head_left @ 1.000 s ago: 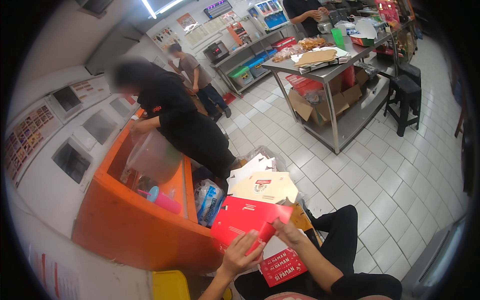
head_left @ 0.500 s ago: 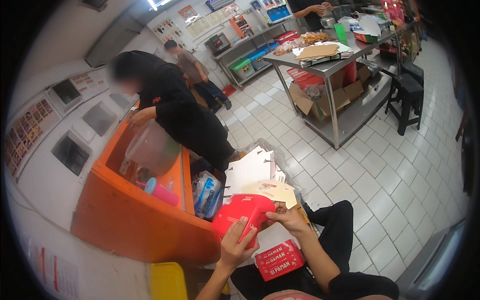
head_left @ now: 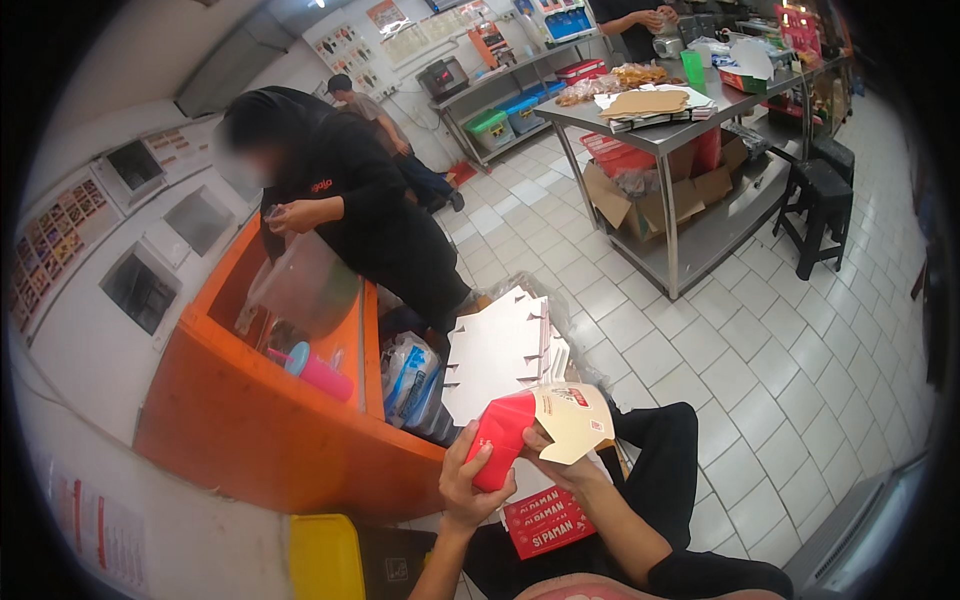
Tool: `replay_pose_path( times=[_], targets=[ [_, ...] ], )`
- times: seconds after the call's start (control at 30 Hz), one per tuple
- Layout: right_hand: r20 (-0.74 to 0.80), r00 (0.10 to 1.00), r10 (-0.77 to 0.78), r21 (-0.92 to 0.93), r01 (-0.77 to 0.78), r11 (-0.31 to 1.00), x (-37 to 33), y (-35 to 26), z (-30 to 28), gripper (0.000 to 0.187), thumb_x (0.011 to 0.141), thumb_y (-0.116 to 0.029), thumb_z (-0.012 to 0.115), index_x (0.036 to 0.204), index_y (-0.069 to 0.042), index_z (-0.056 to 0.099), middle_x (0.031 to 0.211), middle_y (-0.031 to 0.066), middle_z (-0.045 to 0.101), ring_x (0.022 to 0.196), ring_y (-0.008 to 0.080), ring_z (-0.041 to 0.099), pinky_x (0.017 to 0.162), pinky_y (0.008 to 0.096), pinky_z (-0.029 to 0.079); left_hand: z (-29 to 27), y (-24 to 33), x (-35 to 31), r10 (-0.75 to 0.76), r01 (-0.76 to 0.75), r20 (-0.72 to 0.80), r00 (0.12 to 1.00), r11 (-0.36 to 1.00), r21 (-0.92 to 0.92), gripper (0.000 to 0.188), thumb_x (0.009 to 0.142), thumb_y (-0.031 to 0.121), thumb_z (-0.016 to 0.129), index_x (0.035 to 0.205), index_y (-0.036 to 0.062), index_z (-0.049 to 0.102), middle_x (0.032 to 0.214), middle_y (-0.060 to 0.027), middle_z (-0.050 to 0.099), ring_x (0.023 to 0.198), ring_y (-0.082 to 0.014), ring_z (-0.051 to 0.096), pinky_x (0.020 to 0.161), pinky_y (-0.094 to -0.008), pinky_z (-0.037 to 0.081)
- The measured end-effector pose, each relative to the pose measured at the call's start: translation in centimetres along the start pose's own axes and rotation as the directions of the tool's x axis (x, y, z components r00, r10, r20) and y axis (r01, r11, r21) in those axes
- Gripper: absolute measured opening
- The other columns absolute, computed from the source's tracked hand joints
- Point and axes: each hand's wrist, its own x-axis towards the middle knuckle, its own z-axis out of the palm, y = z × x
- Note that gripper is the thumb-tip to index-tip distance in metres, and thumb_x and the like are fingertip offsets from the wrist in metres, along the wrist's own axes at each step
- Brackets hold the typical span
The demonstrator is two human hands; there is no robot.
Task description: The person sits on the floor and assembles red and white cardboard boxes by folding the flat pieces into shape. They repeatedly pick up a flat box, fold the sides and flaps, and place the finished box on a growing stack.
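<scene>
A partly folded red cardboard food box with a cream flap is held up over my lap. My left hand is closed around its red side, fingers along the wall. My right hand grips the box by the edge near the cream flap; some of its fingertips are hidden by the cardboard. Below my hands, red printed cardboard with white lettering rests on my lap. Just beyond the box lies a stack of flat, white-faced box blanks with slotted edges.
On the left stands an orange counter with a pink tumbler and a clear tub. A co-worker in black leans over it. A steel table and black stools are farther right.
The box has turned in my hands and moved slightly right, its cream flap now standing out to the right. The co-worker's hand has lifted away from the tub.
</scene>
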Motion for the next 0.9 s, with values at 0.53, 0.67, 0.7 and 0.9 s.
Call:
replay_pose_path(
  times=[0.53,0.67,0.7,0.9],
  targets=[
    [-0.117,0.993,-0.002,-0.167,-0.018,0.986,0.7,1.9,-4.0,0.037,0.087,-0.001,0.074,0.118,-0.003,0.054,0.106,0.0111,0.063,0.096,0.0236,0.069,0.081,0.0370,0.060,-0.9,1.7,1.8,-0.383,0.438,0.334,0.861,0.893,-0.103,0.052,0.067,0.023,0.092,0.108,0.0051,0.064,0.143,-0.0246,0.053,0.116,-0.0373,0.065,0.092,-0.0413,0.055],
    [-0.012,0.993,0.120,-0.016,-0.121,0.993,0.9,2.5,-3.1,0.033,0.090,-0.004,0.071,0.119,-0.003,0.054,0.106,0.0131,0.064,0.097,0.0251,0.070,0.082,0.0377,0.061,-0.1,0.6,-0.2,-0.595,0.609,0.170,0.786,0.792,-0.039,0.056,0.068,0.016,0.092,0.113,0.0020,0.061,0.124,-0.0199,0.067,0.109,-0.0271,0.068,0.092,-0.0375,0.053],
    [0.038,0.989,0.142,0.069,-0.144,0.987,1.2,2.6,-2.8,0.031,0.092,-0.006,0.068,0.120,-0.003,0.055,0.108,0.0140,0.066,0.097,0.0253,0.070,0.081,0.0374,0.061,0.1,0.3,-0.4,-0.507,0.511,0.064,0.860,0.857,-0.069,0.056,0.069,0.016,0.090,0.115,0.0020,0.062,0.121,-0.0191,0.069,0.104,-0.0277,0.069,0.091,-0.0373,0.053],
    [-0.184,0.894,-0.408,-0.540,0.255,0.802,4.3,2.3,-5.9,0.042,0.090,-0.015,0.070,0.123,-0.002,0.048,0.108,0.0132,0.061,0.100,0.0216,0.065,0.083,0.0341,0.059,-1.2,-0.5,0.3,-0.418,0.413,-0.198,0.887,0.908,-0.068,0.063,0.087,0.036,0.076,0.134,-0.0007,0.057,0.127,-0.0197,0.060,0.117,-0.0327,0.061,0.099,-0.0411,0.049]
  ],
)
